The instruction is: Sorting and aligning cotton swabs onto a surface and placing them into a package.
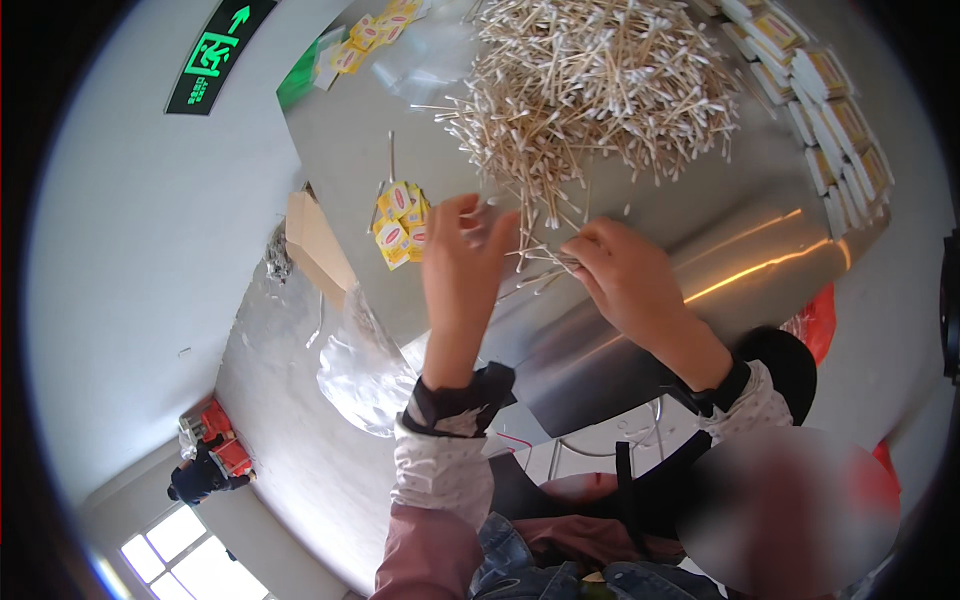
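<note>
A big loose heap of wooden cotton swabs (590,85) lies on a shiny metal table (650,290). My left hand (462,255) is raised over the table near the heap's front edge, fingers curled, with a few swabs at its fingertips. My right hand (625,275) pinches a small bunch of swabs (540,262) that stick out to the left between the two hands. Both wrists wear patterned sleeve covers.
Small yellow packets (402,225) lie left of my hands, more yellow packets (375,35) at the far end. Rows of white-and-yellow boxes (835,110) line the table's right edge. A cardboard piece (315,245) and clear plastic bags (365,365) hang at the left edge.
</note>
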{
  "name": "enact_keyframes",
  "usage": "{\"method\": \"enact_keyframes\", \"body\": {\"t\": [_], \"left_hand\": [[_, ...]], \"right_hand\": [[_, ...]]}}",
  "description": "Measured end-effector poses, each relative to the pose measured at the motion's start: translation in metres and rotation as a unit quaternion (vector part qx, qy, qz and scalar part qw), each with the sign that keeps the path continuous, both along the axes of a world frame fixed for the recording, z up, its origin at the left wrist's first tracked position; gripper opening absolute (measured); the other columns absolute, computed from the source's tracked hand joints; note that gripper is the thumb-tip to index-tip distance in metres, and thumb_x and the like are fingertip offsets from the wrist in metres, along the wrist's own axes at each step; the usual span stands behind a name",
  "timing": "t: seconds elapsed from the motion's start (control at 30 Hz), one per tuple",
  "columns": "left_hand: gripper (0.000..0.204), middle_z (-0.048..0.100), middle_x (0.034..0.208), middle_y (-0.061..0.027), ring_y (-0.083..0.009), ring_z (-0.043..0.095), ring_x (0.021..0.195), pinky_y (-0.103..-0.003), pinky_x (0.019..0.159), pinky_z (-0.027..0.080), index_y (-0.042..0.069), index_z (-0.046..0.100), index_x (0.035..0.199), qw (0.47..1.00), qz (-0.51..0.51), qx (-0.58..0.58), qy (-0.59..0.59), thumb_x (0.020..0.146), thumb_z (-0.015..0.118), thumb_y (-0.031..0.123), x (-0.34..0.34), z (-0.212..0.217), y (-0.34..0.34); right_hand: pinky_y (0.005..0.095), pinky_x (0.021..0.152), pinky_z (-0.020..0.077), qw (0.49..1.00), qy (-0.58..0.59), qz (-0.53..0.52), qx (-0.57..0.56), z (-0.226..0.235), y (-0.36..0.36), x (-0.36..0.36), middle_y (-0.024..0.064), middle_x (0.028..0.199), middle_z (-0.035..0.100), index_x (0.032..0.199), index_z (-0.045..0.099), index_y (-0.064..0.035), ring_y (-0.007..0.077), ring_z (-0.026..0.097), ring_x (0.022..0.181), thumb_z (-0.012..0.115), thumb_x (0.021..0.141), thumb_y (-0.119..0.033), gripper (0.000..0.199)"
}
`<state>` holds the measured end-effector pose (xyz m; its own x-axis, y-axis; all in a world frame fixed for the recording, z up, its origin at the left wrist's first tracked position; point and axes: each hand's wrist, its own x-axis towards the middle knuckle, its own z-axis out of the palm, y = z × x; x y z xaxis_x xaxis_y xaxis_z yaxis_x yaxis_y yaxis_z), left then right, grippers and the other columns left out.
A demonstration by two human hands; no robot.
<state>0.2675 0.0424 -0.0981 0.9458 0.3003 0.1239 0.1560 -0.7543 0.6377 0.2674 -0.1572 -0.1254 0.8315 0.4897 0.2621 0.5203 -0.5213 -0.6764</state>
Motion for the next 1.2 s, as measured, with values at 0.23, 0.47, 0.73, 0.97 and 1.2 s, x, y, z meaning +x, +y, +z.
{"method": "enact_keyframes", "body": {"t": [0.23,0.47,0.73,0.97,1.2], "left_hand": [[0.027,0.07,0.09,-0.0103,-0.0204,0.068,0.076,-0.032,0.069,0.053,0.0,0.069,0.102,0.994,-0.076,-0.056,0.058,0.086,0.077,0.02,0.006,-0.007,-0.027],[0.022,0.073,0.09,-0.0141,-0.0288,0.071,0.088,-0.04,0.076,0.054,0.004,0.071,0.101,0.985,0.096,0.131,0.063,0.085,0.071,0.019,0.048,0.011,0.123],[0.024,0.075,0.093,-0.0132,-0.0262,0.073,0.088,-0.036,0.078,0.055,0.003,0.071,0.099,0.946,0.053,0.244,0.207,0.09,0.067,0.025,0.081,-0.014,0.175],[0.021,0.074,0.082,-0.0111,-0.0216,0.071,0.072,-0.033,0.068,0.054,0.0,0.073,0.088,0.99,0.008,0.061,0.129,0.083,0.074,0.021,0.118,-0.018,0.161],[0.016,0.073,0.082,-0.0087,-0.0141,0.069,0.076,-0.027,0.07,0.054,-0.004,0.072,0.094,0.986,-0.123,-0.007,0.115,0.082,0.074,0.006,0.123,-0.01,0.147]], "right_hand": [[0.0413,0.068,0.0495,0.999,0.021,0.003,0.029,0.0,-0.001,0.0,0.0091,0.086,0.057,0.09,0.064,-0.0053,0.0298,0.061,0.079,0.07,0.082,-0.005,0.01],[0.0413,0.068,0.0493,0.999,0.021,0.005,0.029,0.001,-0.002,-0.001,0.0071,0.086,0.057,0.087,0.063,-0.0065,0.0287,0.06,0.077,0.066,0.083,-0.006,0.006],[0.0418,0.07,0.0487,1.0,0.014,0.012,0.017,0.002,-0.004,0.0,0.0081,0.084,0.054,0.083,0.057,-0.006,0.0292,0.059,0.081,0.063,0.078,-0.004,0.008],[0.0418,0.07,0.0482,1.0,0.014,0.009,0.014,0.0,-0.004,0.0,0.0084,0.084,0.054,0.082,0.056,-0.0054,0.0292,0.059,0.081,0.063,0.077,-0.003,0.009],[0.0415,0.069,0.0482,1.0,0.001,0.011,0.022,-0.002,0.003,0.0,0.0078,0.082,0.054,0.081,0.056,-0.006,0.0287,0.059,0.08,0.064,0.075,-0.002,0.011]]}}
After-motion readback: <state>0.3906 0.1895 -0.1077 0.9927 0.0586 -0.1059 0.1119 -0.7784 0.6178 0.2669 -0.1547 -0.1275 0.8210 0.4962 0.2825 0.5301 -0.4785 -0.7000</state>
